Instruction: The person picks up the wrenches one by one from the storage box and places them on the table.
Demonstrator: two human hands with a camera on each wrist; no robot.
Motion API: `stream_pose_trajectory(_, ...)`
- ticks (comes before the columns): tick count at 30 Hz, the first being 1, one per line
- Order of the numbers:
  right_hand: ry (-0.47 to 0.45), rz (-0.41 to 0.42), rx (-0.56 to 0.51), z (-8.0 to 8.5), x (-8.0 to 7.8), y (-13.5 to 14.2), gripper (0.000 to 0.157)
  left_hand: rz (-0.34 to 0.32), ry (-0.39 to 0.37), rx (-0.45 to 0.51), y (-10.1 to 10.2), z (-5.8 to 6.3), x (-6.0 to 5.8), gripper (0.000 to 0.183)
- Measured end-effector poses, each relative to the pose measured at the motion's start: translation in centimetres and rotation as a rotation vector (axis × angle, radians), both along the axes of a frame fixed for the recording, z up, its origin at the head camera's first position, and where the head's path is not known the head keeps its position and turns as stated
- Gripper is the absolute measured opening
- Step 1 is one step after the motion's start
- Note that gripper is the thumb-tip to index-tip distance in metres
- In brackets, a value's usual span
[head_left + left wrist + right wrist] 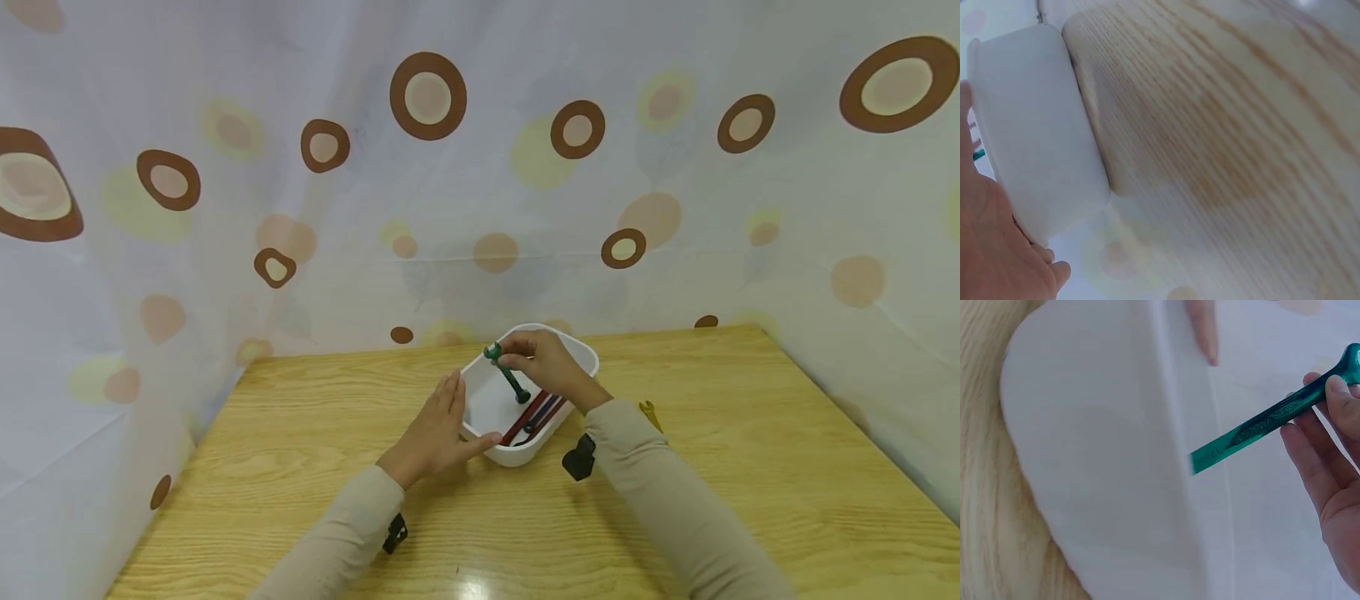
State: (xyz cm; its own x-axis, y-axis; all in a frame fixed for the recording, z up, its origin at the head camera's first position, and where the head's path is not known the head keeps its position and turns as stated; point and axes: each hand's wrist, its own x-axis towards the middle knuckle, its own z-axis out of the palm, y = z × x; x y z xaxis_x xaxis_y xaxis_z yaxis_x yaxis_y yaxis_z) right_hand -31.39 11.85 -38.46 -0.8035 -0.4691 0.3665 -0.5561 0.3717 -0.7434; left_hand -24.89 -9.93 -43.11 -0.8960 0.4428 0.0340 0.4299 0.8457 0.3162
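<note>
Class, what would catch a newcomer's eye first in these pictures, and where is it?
The green wrench, pinched by the right hand with its lower end inside the white tub, stands out first. The brown-ringed backdrop rises behind the table. A yellow wrench lies right of the tub.

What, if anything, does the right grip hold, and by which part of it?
The right grip pinches a green metal wrench, just below its raised head.

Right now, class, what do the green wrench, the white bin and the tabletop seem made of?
Green wrench: probably metal, glossy green coating, given its shiny highlights. White bin: likely plastic, smooth, with rounded corners. Tabletop: wood or wood-look laminate; grain shows and light glares off it.
</note>
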Motion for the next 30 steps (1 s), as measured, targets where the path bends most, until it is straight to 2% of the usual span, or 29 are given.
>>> stream_pose_trajectory(6, -0.096, -0.012, -0.163, 1.5, 0.7, 0.5, 0.018, 0.012, -0.01, -0.009, 0.0, -0.1, -0.1, 0.108)
stream_pose_trajectory(15, -0.206, -0.084, -0.374, 3.8, 1.7, 2.5, 0.02, 0.032, -0.005, -0.013, 0.2, 0.0, 0.0, 0.109)
stream_pose_trajectory(24, -0.287, -0.129, -0.447, 4.8, 2.6, 6.6, 0.023, 0.016, 0.008, -0.004, 0.0, 0.0, 0.0, 0.109)
stream_pose_trajectory(30, -0.355, -0.178, -0.422, 4.6, 3.2, 10.3, 0.015, 0.014, 0.008, -0.014, 0.0, 0.1, 0.0, 0.109)
